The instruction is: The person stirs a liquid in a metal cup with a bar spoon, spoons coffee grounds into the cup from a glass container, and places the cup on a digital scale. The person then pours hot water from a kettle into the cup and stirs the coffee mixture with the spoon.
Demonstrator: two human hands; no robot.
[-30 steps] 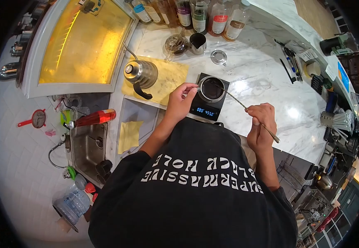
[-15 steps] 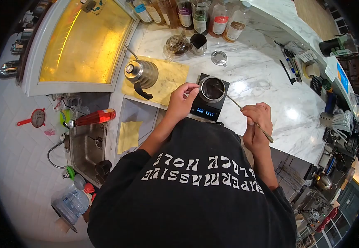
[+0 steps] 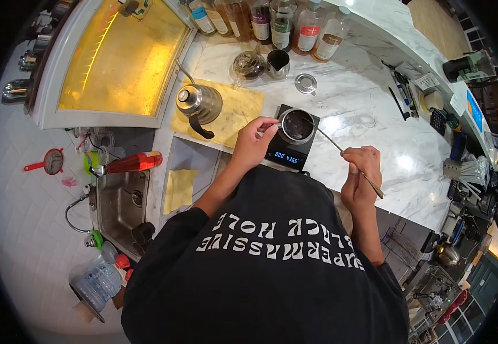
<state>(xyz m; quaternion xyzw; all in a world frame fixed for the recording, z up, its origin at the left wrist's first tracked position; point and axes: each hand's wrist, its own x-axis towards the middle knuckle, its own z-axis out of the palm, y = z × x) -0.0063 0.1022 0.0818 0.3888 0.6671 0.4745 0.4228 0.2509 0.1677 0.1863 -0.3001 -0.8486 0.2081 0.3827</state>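
Note:
A metal cup [image 3: 296,139] with dark liquid in it rests on a black digital scale [image 3: 274,163] with a lit blue display. My left hand [image 3: 255,140] pinches the cup at its left side, where fingers hide the handle or rim. In my right hand [image 3: 362,172] is a long-handled spoon [image 3: 331,140], slanting down to the left with its far end inside the cup. The dark liquid partly hides that end. Behind the scale lies a small round metal strainer [image 3: 306,83].
A gooseneck kettle [image 3: 199,104] stands on a yellow cloth [image 3: 240,106] to the left. Further back are a glass teapot [image 3: 248,65], a metal pitcher [image 3: 277,63] and several bottles [image 3: 282,26]. Pens [image 3: 405,94] lie at the right, and a sink [image 3: 122,198] is at the lower left.
The spoon's tip has shifted within the cup, and my right hand sits slightly further right. The scale's displayed number differs. My left hand keeps its grip on the cup.

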